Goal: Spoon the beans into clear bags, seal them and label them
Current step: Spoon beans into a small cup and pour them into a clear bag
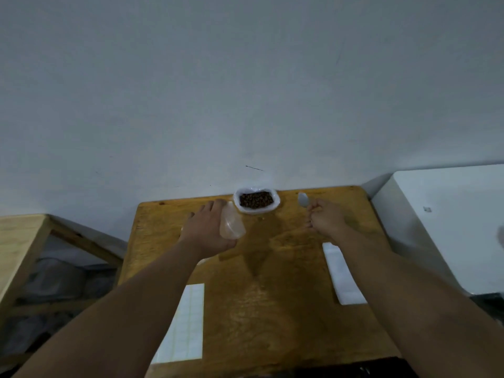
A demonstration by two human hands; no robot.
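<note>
Brown beans point(256, 199) fill a white plastic bag point(274, 207) standing open at the far edge of the wooden table point(272, 309), against the wall. My left hand point(207, 227) holds a small clear bag point(231, 222) just left of the beans. My right hand point(324, 216) pinches a pale spoon point(303, 199), bowl up, to the right of the beans; the bowl looks empty.
A sheet of white labels point(188, 323) lies at the near left of the table. A stack of clear bags point(342, 274) lies at the right, partly under my right forearm. A white appliance point(441, 222) stands to the right, a wooden shelf point(24, 241) to the left.
</note>
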